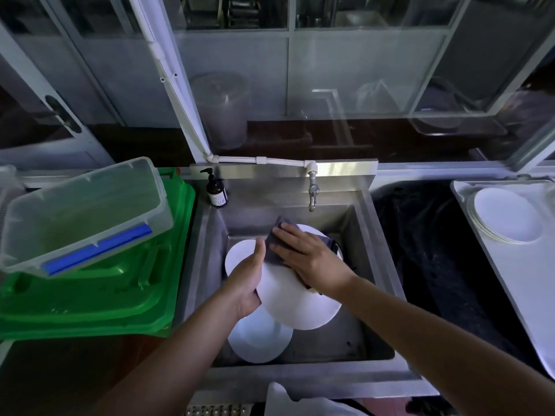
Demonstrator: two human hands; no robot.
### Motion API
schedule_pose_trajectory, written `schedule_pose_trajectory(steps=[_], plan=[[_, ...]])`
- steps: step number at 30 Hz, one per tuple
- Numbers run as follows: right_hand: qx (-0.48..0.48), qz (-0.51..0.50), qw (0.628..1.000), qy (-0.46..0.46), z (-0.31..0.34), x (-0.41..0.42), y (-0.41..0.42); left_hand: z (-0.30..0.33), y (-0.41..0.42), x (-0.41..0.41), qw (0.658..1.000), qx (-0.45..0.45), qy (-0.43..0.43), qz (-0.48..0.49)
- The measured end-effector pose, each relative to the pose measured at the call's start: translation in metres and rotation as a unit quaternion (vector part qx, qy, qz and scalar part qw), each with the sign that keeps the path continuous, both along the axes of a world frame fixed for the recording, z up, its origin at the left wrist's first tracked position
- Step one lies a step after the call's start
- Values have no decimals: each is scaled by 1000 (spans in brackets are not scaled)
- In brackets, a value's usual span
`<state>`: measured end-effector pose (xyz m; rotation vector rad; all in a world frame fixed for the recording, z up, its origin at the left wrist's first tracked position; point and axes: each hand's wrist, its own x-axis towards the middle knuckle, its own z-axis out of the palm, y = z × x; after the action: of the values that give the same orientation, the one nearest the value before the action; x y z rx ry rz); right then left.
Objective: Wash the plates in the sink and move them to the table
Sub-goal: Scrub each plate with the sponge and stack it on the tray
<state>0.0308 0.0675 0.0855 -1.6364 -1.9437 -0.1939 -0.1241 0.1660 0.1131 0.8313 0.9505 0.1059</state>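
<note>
Over the steel sink (381,265) my left hand (246,277) grips the left rim of a white plate (294,301), which is tilted. My right hand (306,256) lies flat on a dark cloth (274,250) and presses it against the plate's upper face. More white plates lie in the basin: one behind at the left (237,253), one below (258,340), and one behind the right hand (312,231). A stack of white plates (507,214) rests on a white tray (534,283) on the table at the right.
A tap (313,193) hangs over the basin's back wall, with a dark soap pump bottle (216,190) to its left. A clear plastic box (84,211) sits tilted on a green crate (99,292) at the left. Black netting (435,259) lies between sink and tray.
</note>
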Motion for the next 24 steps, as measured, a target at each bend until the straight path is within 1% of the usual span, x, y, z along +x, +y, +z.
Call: schedule_pose_trajectory(steps=[2, 3, 5, 7, 9, 10, 12, 14, 15, 17, 19, 21, 22, 23, 24], plan=[[9, -31, 999, 20, -6, -7, 2, 3, 3, 0, 1000, -3, -12, 8], [10, -22, 1000, 14, -11, -15, -3, 4, 5, 1, 1000, -9, -22, 17], [3, 36, 999, -16, -21, -29, -22, 4, 9, 2, 999, -7, -9, 40], [-22, 98, 994, -51, -27, -34, -37, 1, 11, 3, 998, 7, 29, 59], [-17, 108, 991, -83, -23, -26, -34, -4, 10, 1, 997, 17, 39, 60], [-10, 92, 992, -80, -19, -19, -26, -3, 8, 0, 998, 19, 39, 50], [1, 15, 999, -34, -9, 0, -9, -1, 3, 0, 998, 34, 33, 32], [-7, -63, 998, 18, -3, 13, 0, 1, 2, 1, 998, 40, 30, 42], [-9, -76, 997, 26, -4, 10, 1, 1, 4, 1, 997, 47, 29, 57], [-2, -42, 999, -8, -11, -9, -11, 3, 6, 4, 996, 37, 14, 84], [-9, 44, 998, -52, -17, -30, -33, 3, 11, 8, 993, 23, 24, 110], [-30, 111, 990, -84, -19, -30, -45, 2, 12, 9, 993, 25, 44, 105], [-35, 122, 986, -104, -18, -24, -42, -1, 13, 8, 994, 20, 48, 97], [-37, 114, 986, -112, -18, -16, -37, -2, 12, 6, 995, 20, 47, 88], [-34, 83, 992, -94, -17, -8, -28, -5, 11, 4, 995, 31, 39, 89]])
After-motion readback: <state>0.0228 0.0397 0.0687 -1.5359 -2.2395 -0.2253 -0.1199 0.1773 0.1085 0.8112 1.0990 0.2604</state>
